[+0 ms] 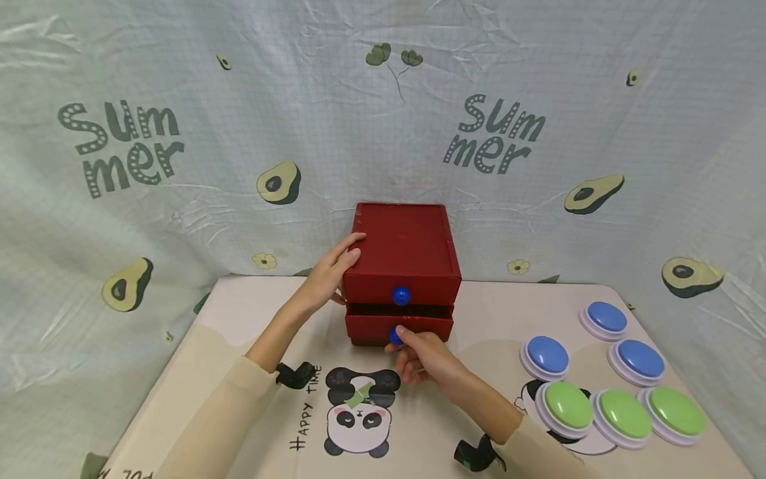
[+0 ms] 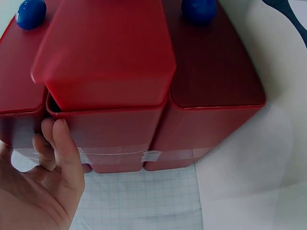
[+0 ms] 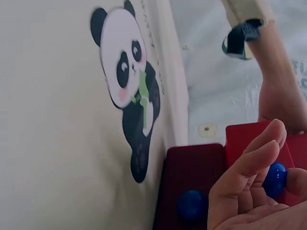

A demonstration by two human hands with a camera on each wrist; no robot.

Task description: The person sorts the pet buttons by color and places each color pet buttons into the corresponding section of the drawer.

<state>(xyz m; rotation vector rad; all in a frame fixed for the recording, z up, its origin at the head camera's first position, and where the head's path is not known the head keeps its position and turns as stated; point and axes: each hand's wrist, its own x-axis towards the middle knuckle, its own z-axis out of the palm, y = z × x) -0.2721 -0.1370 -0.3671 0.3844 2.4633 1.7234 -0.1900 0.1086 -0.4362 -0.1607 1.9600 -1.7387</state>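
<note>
A red cabinet [image 1: 402,239] with stacked drawers stands against the back cloth. Its middle drawer [image 2: 108,57] juts out past the others, leaving a dark gap beneath the top drawer [image 1: 368,290]. At that drawer's blue knob [image 3: 275,179], my right hand [image 1: 427,356] pinches with thumb and fingers. Another blue knob [image 3: 192,205] sits on the bottom drawer, which the head view hides. My left hand [image 1: 326,279] rests against the cabinet's left side, fingertips over the top edge. The top drawer's blue knob [image 1: 401,296] is untouched.
Several blue push buttons [image 1: 547,354] and green push buttons [image 1: 625,412] stand at the table's right. A panda print [image 1: 359,426] marks the white tabletop [image 1: 239,319] before the cabinet. Behind hangs a cloth [image 1: 335,133] printed with avocados.
</note>
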